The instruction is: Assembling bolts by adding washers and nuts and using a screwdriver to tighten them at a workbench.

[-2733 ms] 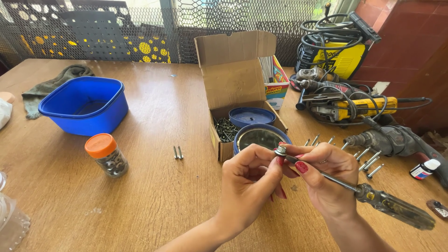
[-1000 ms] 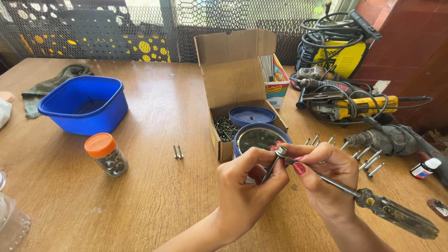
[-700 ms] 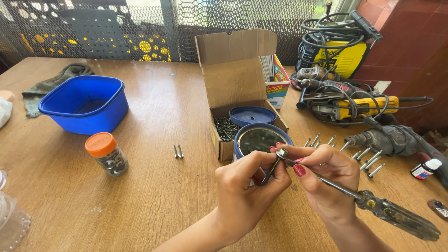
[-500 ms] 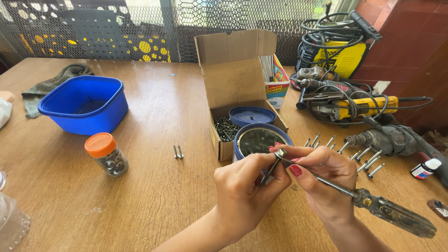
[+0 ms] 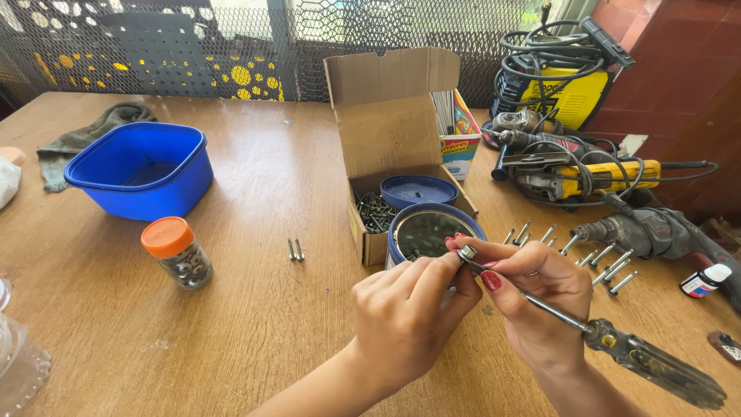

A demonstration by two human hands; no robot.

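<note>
Wooden table (image 5: 255, 324) | wire-mesh backdrop (image 5: 231, 38) | hands: left (image 5: 405, 316) pinches screw (image 5: 466, 252), right (image 5: 540, 305) grips screwdriver (image 5: 617, 347)

Screwdriver (image 5: 617, 349): long steel shank, dark translucent handle, lying slanted, handle low beyond the right hand (image 5: 540, 305), shank gripped in that hand's fingers, tip raised between both hands. Small metal screw with washer (image 5: 466, 253): silvery, pinched at the tip by fingertips of the left hand (image 5: 409, 316).
</note>
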